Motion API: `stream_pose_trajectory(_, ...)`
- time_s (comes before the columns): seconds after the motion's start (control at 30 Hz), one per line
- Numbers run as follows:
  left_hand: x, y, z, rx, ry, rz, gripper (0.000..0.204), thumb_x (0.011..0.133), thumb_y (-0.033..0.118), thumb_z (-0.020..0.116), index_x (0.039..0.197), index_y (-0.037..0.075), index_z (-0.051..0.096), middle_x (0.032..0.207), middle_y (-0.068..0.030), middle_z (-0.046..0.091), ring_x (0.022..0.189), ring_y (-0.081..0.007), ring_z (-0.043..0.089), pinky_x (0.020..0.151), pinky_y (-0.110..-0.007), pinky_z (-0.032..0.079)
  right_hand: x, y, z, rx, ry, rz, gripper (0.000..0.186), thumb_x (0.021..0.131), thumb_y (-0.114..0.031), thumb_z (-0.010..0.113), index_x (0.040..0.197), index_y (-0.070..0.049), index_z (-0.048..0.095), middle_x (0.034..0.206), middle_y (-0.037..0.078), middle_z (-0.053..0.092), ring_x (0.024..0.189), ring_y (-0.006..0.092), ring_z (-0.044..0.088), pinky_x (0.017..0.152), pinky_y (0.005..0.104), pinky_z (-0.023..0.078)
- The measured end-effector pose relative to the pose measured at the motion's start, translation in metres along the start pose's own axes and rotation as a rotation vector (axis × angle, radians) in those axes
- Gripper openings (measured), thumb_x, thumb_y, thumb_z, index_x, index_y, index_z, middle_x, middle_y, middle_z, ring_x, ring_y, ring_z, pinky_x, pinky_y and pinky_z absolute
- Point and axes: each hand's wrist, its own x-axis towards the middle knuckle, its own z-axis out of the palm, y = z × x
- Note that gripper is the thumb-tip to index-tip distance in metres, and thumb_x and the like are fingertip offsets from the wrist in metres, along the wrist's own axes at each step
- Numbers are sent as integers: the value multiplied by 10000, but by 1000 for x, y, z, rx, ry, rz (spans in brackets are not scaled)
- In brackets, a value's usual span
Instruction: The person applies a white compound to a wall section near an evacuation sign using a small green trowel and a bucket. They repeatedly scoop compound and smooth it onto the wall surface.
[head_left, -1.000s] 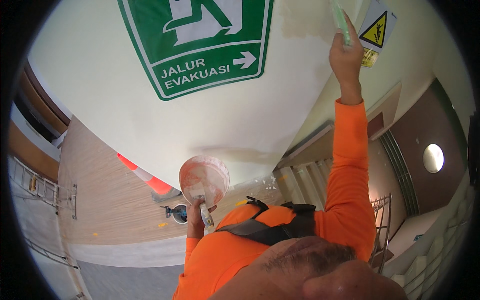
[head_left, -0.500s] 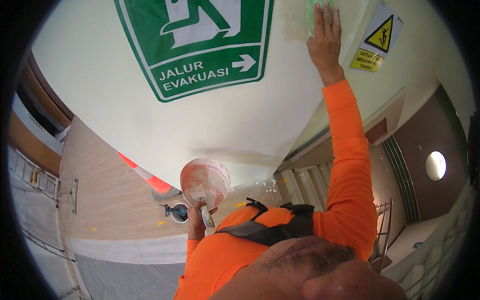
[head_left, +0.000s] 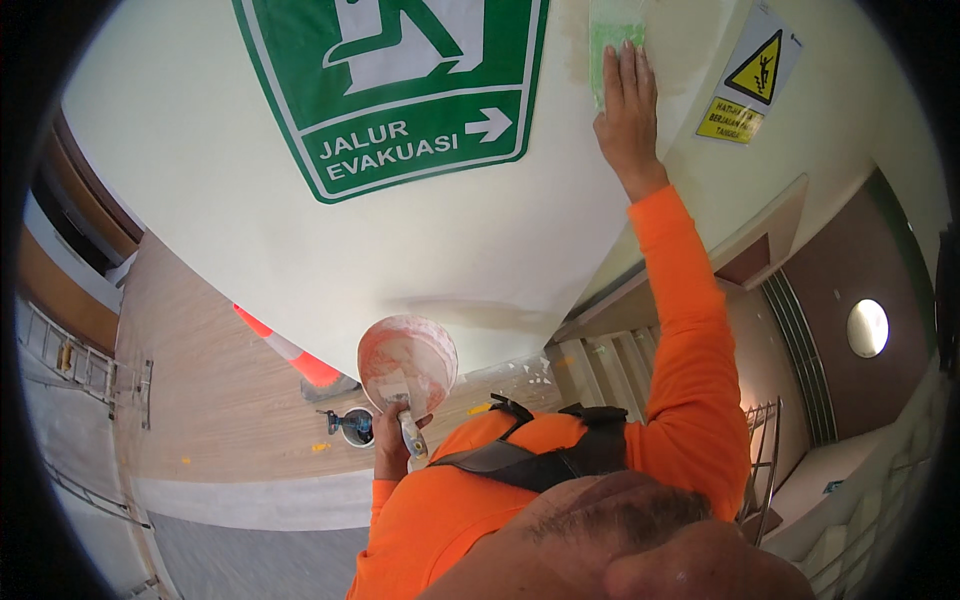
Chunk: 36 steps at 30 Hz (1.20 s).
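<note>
My right hand (head_left: 632,125) is raised against the white wall (head_left: 430,250), its fingers pressed along a green plastic putty spreader (head_left: 602,50). The spreader's upper part is smeared with pale putty and lies nearly flat on the wall. Down by my chest, my left hand (head_left: 390,432) grips the near rim of a round pinkish bowl (head_left: 442,352), coated inside with whitish putty. Also in that hand is a putty knife, its pale handle (head_left: 414,442) toward me and its blade inside the bowl. Some of the left fingers are hidden.
A green evacuation sign (head_left: 400,150) is on the wall to the left; a yellow warning sign (head_left: 745,85) hangs at right. Below stand an orange-white cone (head_left: 300,358) and a white bucket (head_left: 357,427). Stairs (head_left: 605,375) drop away at lower right. A ladder (head_left: 70,355) is far left.
My right hand has moved down and slightly left along the wall with the spreader, so more of the spreader shows. My left hand, the bowl and the putty knife are nearly still.
</note>
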Motion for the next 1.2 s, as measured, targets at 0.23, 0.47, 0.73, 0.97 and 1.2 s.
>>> stream_pose_trajectory(0.23,11,18,-42,43,1,5,456,865,43,572,1286,-101,473,1168,-221,589,938,-359,684,708,-494,664,21,9,-55,183,41,-100,808,708,126,562,1486,-68,458,1482,158,513,1393,351,461,1151,457,395)
stream_pose_trajectory(0.47,51,7,-37,18,-22,9,486,860,34,568,1318,-74,449,1172,-202,592,925,-341,690,680,-467,667,98,66,-88,-114,-223,-654,460,852,19,562,1311,-2,597,1332,186,616,1262,351,579,1079,461,466)
stream_pose_trajectory(0.73,117,-62,23,4,-68,-112,505,862,17,550,1352,4,428,1176,-186,589,920,-342,692,669,-467,661,103,105,-31,-152,-257,-852,473,866,-131,640,1329,-45,601,1369,137,618,1298,294,575,1108,423,461)
stream_pose_trajectory(0.97,163,-115,85,79,-107,-95,514,855,92,577,1326,-68,447,1217,-205,571,991,-346,672,754,-461,662,72,153,7,-153,-367,-853,494,874,-166,638,1351,-53,587,1407,141,594,1312,297,564,1132,434,430)
stream_pose_trajectory(1.2,180,-151,134,83,-107,-78,552,873,91,559,1386,-34,397,1253,-194,559,1035,-341,658,762,-460,660,47,218,25,-206,-372,-875,497,867,-141,648,1351,-54,578,1416,138,586,1301,301,569,1127,438,432)
